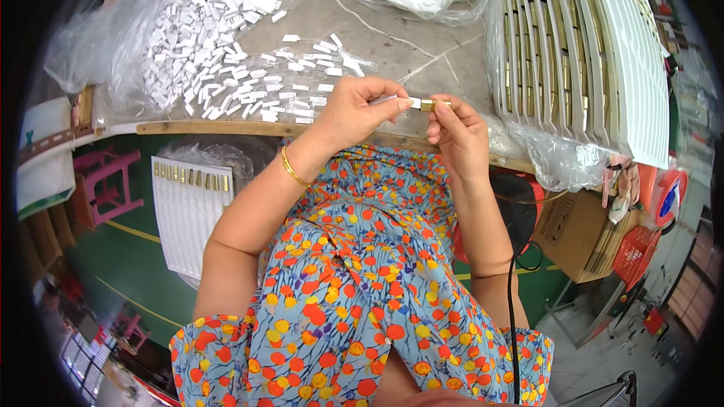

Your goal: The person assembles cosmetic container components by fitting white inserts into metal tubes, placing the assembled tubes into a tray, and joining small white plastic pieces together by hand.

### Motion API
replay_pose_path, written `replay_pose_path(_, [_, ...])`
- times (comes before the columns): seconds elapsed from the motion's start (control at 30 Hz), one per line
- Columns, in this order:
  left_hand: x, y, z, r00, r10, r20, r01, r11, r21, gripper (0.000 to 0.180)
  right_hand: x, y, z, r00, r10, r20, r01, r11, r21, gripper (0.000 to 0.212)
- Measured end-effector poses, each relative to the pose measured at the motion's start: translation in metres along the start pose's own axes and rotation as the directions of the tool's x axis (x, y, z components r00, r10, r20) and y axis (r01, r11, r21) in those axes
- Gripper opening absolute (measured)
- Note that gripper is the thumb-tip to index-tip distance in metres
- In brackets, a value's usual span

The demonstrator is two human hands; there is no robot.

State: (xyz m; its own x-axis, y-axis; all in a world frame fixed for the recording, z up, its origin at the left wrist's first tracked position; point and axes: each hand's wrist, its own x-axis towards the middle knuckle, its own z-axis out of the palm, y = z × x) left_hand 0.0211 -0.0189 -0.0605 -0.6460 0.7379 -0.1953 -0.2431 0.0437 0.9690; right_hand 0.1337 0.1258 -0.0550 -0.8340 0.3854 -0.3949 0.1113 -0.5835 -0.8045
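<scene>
Above the front edge of the worktable, my hands meet at chest height. Between the fingertips of my left hand [354, 109] is a small white rectangular piece [415, 103], partly covered by the fingers. My right hand [460, 132] pinches a short gold-coloured metal piece [427, 105] between thumb and fingers. The two pieces meet end to end; I cannot tell whether one sits inside the other. On the table beyond my left hand lies a heap of similar white pieces [204, 45], several scattered loose near it.
At the right stands a white ribbed tray [637, 68] with rows of gold pieces [554, 45]. Clear plastic bags [566, 158] lie around it and at the back. Left, below the table, is another white tray [181, 226] with one gold row. A pink stool [109, 185] stands farther left, cardboard [577, 234] lower right.
</scene>
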Motion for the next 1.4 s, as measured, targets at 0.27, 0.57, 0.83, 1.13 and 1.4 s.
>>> replay_pose_path(0.27, [-0.001, 0.001, 0.000, 0.998, 0.048, 0.028, -0.049, 0.999, 0.009, 0.010, 0.000, 0.006, -0.002, 0.999, -0.029, -0.019, 0.031, 0.994, 0.102, 0.018])
replay_pose_path(0.57, [-0.002, 0.004, 0.004, 0.897, 0.441, 0.029, -0.430, 0.855, 0.290, 0.007, 0.001, 0.012, -0.013, 0.992, -0.094, 0.080, 0.078, 0.980, 0.181, 0.019])
replay_pose_path(0.83, [0.001, 0.007, -0.003, 0.820, 0.533, 0.210, -0.569, 0.716, 0.405, 0.006, 0.000, 0.004, -0.020, 0.969, -0.166, 0.183, 0.161, 0.986, 0.044, 0.021])
replay_pose_path(1.13, [0.003, 0.006, -0.003, 0.740, 0.597, 0.312, -0.668, 0.595, 0.447, 0.007, 0.001, -0.020, -0.027, 0.958, -0.121, 0.260, 0.220, 0.892, -0.394, 0.015])
replay_pose_path(1.4, [0.001, 0.009, 0.001, 0.707, 0.595, 0.383, -0.701, 0.515, 0.493, 0.006, -0.003, -0.013, -0.025, 0.921, -0.174, 0.349, 0.311, 0.867, -0.388, 0.013])
